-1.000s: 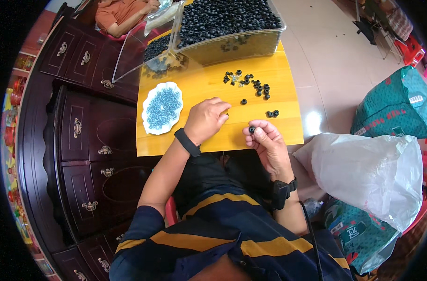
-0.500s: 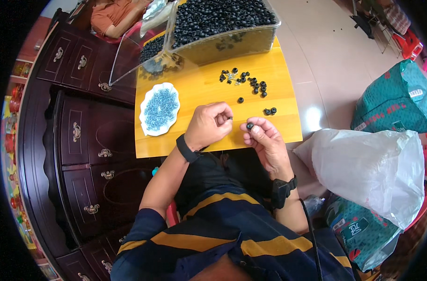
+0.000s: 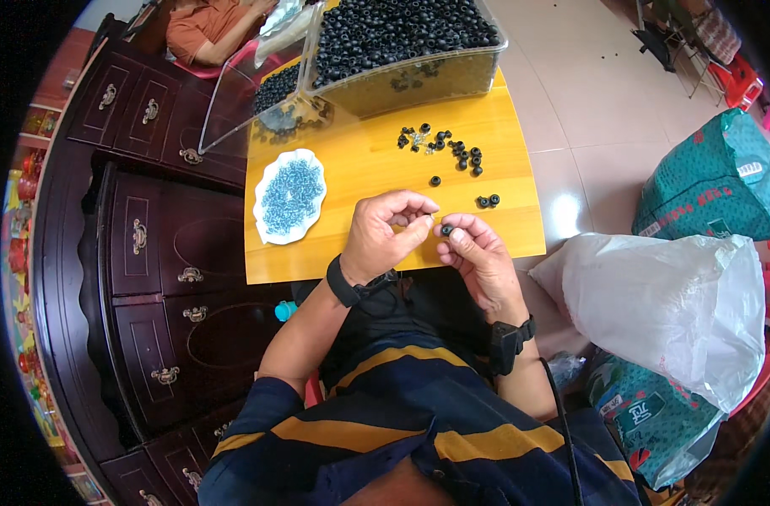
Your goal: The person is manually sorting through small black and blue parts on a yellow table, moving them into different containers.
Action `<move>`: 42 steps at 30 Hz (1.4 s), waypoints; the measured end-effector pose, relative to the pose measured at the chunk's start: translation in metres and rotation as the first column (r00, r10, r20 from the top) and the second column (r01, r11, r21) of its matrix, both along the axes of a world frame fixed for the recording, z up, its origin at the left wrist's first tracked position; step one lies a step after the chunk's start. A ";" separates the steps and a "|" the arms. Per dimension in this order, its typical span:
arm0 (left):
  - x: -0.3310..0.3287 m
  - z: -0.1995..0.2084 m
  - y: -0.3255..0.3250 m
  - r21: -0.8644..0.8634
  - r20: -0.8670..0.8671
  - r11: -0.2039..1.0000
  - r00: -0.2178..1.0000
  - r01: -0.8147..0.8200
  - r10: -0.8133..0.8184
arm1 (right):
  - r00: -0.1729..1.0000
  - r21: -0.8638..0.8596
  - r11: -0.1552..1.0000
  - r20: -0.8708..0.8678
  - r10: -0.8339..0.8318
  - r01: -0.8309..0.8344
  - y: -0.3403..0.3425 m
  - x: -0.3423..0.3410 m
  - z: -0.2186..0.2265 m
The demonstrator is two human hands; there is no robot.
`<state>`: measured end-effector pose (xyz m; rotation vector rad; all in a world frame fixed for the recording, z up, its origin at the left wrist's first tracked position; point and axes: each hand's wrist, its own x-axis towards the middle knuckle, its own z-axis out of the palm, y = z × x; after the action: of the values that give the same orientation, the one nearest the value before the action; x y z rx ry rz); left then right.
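Observation:
Between the thumb and fingertips of my right hand (image 3: 482,253) is a small round black part with a hole in it (image 3: 446,229). My left hand (image 3: 389,232) is closed in a pinch close beside it; a tiny dark thing shows at its fingertips, too small to name. Both hands hover over the near edge of the yellow tabletop (image 3: 359,160). Left of them, a white scalloped dish (image 3: 262,228) holds many small clear bluish pieces (image 3: 292,194). Loose black parts (image 3: 462,153) lie scattered beyond my hands, some beside small clear pieces, with a pair (image 3: 488,201) to the right.
A big clear tub (image 3: 410,93) heaped with black parts stands at the table's far side, a smaller clear box (image 3: 254,110) next to it. Dark wooden drawers (image 3: 174,244) line the left. Teal bags (image 3: 710,181) and a white sack (image 3: 663,295) stand at right. Another person's arm (image 3: 224,42) shows far left.
My left hand has moved right, its fingertips now close to the black part in my right hand. The right hand has barely shifted, and the black part sits slightly turned.

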<state>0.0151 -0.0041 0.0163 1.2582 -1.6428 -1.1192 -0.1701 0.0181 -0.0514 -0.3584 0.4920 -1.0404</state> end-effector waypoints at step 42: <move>-0.004 0.008 0.001 -0.437 0.344 0.878 0.938 0.196 -0.039 | 0.996 -0.014 0.996 -0.037 -0.086 0.085 0.002 0.004 0.000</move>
<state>0.0107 -0.0032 0.0242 1.0667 -2.1076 -0.5367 -0.1658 0.0201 -0.0518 -0.3709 0.5389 -1.1216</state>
